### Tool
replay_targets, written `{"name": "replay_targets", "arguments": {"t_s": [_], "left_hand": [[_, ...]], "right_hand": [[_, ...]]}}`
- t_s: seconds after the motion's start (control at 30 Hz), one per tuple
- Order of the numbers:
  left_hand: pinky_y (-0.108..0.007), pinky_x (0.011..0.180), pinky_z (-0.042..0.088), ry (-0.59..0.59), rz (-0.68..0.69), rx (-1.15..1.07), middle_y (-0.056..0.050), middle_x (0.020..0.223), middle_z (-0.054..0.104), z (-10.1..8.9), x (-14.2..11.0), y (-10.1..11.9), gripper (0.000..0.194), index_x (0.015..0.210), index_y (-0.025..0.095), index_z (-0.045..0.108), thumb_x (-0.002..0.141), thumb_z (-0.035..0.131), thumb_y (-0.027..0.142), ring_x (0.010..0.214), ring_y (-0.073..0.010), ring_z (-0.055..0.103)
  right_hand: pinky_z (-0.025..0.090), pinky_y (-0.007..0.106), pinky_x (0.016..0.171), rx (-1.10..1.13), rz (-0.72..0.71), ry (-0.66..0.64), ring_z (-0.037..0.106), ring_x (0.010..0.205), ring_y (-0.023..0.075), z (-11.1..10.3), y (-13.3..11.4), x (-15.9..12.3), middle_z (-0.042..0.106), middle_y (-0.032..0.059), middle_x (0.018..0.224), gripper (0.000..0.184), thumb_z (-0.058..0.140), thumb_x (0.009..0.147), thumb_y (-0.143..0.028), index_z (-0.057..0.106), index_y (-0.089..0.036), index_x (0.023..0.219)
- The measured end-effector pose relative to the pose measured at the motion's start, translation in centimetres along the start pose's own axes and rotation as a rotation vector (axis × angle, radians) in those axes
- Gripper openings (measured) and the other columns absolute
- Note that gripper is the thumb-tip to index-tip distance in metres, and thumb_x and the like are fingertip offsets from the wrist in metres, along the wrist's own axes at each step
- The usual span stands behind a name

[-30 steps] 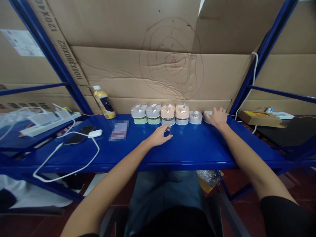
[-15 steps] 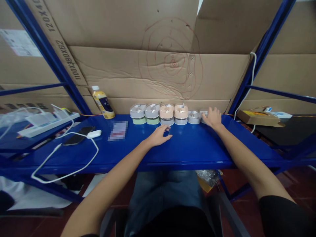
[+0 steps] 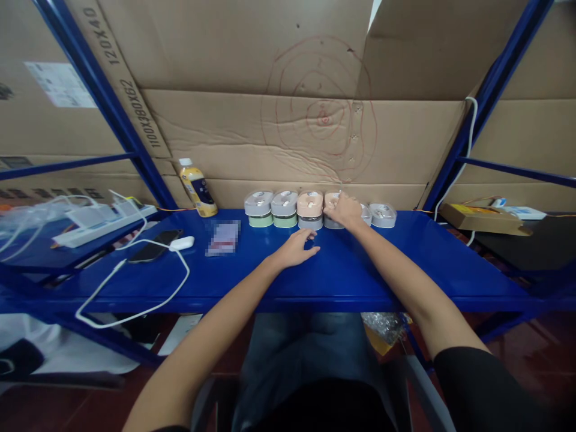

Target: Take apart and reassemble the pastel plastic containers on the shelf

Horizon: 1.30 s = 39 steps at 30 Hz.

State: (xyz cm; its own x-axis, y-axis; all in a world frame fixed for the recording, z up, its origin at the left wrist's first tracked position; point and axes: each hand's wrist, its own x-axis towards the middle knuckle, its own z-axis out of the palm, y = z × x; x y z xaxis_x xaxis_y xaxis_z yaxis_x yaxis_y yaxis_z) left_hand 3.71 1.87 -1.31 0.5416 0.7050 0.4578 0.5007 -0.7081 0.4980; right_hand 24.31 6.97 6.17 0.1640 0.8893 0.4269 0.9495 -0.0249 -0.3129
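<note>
My left hand (image 3: 294, 249) lies on the blue metal shelf (image 3: 427, 258), fingers lightly curved, holding nothing I can see. A small dark spot by its fingertips is too unclear to name. Along the back of the shelf stands a row of round lidded containers. Two grey ones sit on green bases (image 3: 258, 208), and a peach one sits on a grey base (image 3: 310, 210). My right hand (image 3: 344, 210) rests across a second peach container (image 3: 332, 199), partly hiding it and a grey container (image 3: 365, 215). Another grey container (image 3: 382, 215) stands at the right end.
A yellow-labelled bottle (image 3: 197, 189) and a pixelated card (image 3: 222, 238) stand left of the row. Further left lie a phone (image 3: 153, 249), a white cable (image 3: 135, 294) and a power strip (image 3: 105, 223). Cardboard with red circles (image 3: 324, 120) fills the back.
My right hand has slid left from the grey containers at the end of the row onto the second peach container. My left hand has stayed in about the same place.
</note>
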Motion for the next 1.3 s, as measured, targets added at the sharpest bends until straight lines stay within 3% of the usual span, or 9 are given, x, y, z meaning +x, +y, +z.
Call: {"name": "replay_targets", "arguments": {"t_s": [0.17, 0.27, 0.33, 0.47, 0.6, 0.8, 1.0, 1.2, 1.3], "left_hand": [[-0.047, 0.098, 0.058, 0.076, -0.046, -0.084, -0.010, 0.111, 0.070, -0.3, 0.1, 0.1, 0.040, 0.118, 0.019, 0.062, 0.086, 0.073, 0.041, 0.104, -0.0261, 0.069], [-0.048, 0.101, 0.057, 0.168, -0.109, -0.279, -0.013, 0.115, 0.069, -0.6, 0.4, 0.0, 0.061, 0.129, 0.017, 0.056, 0.081, 0.081, 0.044, 0.108, -0.0259, 0.069], [-0.048, 0.105, 0.055, 0.172, -0.138, -0.431, -0.016, 0.124, 0.067, -0.8, 0.6, -0.1, 0.076, 0.137, 0.018, 0.050, 0.075, 0.087, 0.043, 0.116, -0.0273, 0.068], [-0.053, 0.112, 0.049, 0.047, -0.122, -0.599, -0.020, 0.142, 0.060, -1.3, 0.5, -0.5, 0.095, 0.146, 0.022, 0.042, 0.066, 0.092, 0.037, 0.131, -0.0318, 0.062], [-0.055, 0.114, 0.046, -0.069, -0.105, -0.511, -0.021, 0.144, 0.058, -1.5, -0.1, -0.2, 0.107, 0.148, 0.020, 0.041, 0.058, 0.097, 0.039, 0.135, -0.0349, 0.059], [-0.055, 0.112, 0.047, -0.038, -0.032, -0.311, -0.019, 0.142, 0.060, -0.8, -0.3, 1.1, 0.114, 0.150, 0.020, 0.040, 0.056, 0.098, 0.047, 0.132, -0.0378, 0.060], [-0.054, 0.111, 0.048, 0.001, -0.027, -0.243, -0.019, 0.147, 0.057, -0.6, -0.3, 1.1, 0.117, 0.155, 0.022, 0.037, 0.059, 0.096, 0.051, 0.135, -0.0384, 0.057], [-0.053, 0.116, 0.044, -0.093, 0.123, -0.017, -0.012, 0.128, 0.063, -1.1, -0.8, 1.7, 0.047, 0.132, 0.027, 0.071, 0.090, 0.074, 0.049, 0.132, -0.0330, 0.056], [-0.051, 0.117, 0.044, -0.075, 0.150, 0.007, -0.012, 0.126, 0.063, -1.1, -0.8, 2.0, 0.035, 0.124, 0.028, 0.076, 0.098, 0.062, 0.047, 0.133, -0.0319, 0.054]], "right_hand": [[0.052, 0.050, 0.098, 0.164, 0.021, -0.002, 0.066, 0.120, 0.0415, -3.7, 4.1, 0.1, 0.070, 0.0249, 0.128, 0.072, 0.063, 0.084, -0.060, 0.057, -0.012, 0.137], [0.051, 0.049, 0.104, 0.370, -0.243, -0.032, 0.063, 0.125, 0.0370, -6.3, 6.6, -1.0, 0.066, 0.0172, 0.140, 0.069, 0.065, 0.083, -0.051, 0.054, -0.018, 0.143], [0.050, 0.048, 0.106, 0.525, -0.431, -0.191, 0.062, 0.127, 0.0338, -6.9, 7.6, -2.4, 0.063, 0.0121, 0.145, 0.065, 0.064, 0.084, -0.047, 0.054, -0.021, 0.143], [0.051, 0.047, 0.108, 0.633, -0.616, -0.549, 0.062, 0.128, 0.0308, -5.3, 7.6, -5.1, 0.062, 0.0086, 0.145, 0.068, 0.071, 0.082, -0.042, 0.053, -0.024, 0.145], [0.049, 0.047, 0.112, 0.579, -0.726, -0.680, 0.060, 0.132, 0.0321, -3.1, 6.7, -6.1, 0.060, 0.0109, 0.147, 0.088, 0.083, 0.071, -0.038, 0.049, -0.022, 0.150], [0.049, 0.056, 0.111, 0.396, -0.736, -0.462, 0.059, 0.133, 0.0387, -2.4, 4.7, -7.5, 0.059, 0.0169, 0.148, 0.098, 0.084, 0.070, -0.061, 0.048, -0.021, 0.153], [0.052, 0.053, 0.106, 0.373, -0.756, -0.324, 0.064, 0.124, 0.0365, -2.7, 4.4, -7.4, 0.065, 0.0142, 0.140, 0.080, 0.077, 0.078, -0.065, 0.057, -0.024, 0.144], [0.053, 0.048, 0.103, 0.501, -0.466, -0.106, 0.068, 0.117, 0.0320, -4.6, 8.0, -5.0, 0.068, 0.0145, 0.135, 0.070, 0.067, 0.089, -0.060, 0.055, -0.019, 0.144], [0.053, 0.047, 0.100, 0.488, -0.396, -0.065, 0.069, 0.113, 0.0314, -4.6, 8.9, -4.3, 0.070, 0.0152, 0.132, 0.070, 0.066, 0.089, -0.060, 0.055, -0.017, 0.143]]}}
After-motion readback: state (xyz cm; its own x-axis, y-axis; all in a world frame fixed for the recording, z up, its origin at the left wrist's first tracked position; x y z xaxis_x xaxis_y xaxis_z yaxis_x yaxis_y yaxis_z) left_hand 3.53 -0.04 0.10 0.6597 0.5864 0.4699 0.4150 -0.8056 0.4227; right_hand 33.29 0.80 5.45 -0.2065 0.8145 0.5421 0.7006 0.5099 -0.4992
